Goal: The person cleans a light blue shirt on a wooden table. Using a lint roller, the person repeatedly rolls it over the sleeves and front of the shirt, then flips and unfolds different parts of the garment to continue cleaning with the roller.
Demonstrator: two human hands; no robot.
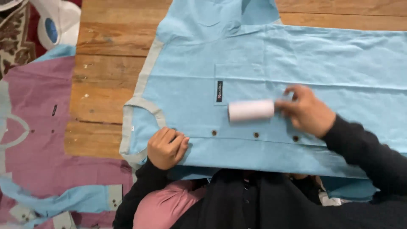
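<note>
Right hand of mine is clenched around the handle end of a white lint roller, and the roller lies flat on the light blue shirt, just right of a small black label sewn at the pocket edge. I see the roller's barrel pointing left, touching the cloth, a little above a row of dark snap buttons.

Left hand is curled into a loose fist and presses down on the shirt near its grey-trimmed neckline, holding nothing that I can make out beyond the fabric itself. Both arms wear dark sleeves.

The blue shirt is spread open over a wooden table, its near edge hanging toward my body. To the left lies a mauve shirt with light blue and grey trim, partly on the wood and well apart from the roller. At the top left corner I can see a white appliance with a blue patch, beside a patterned rug.
</note>
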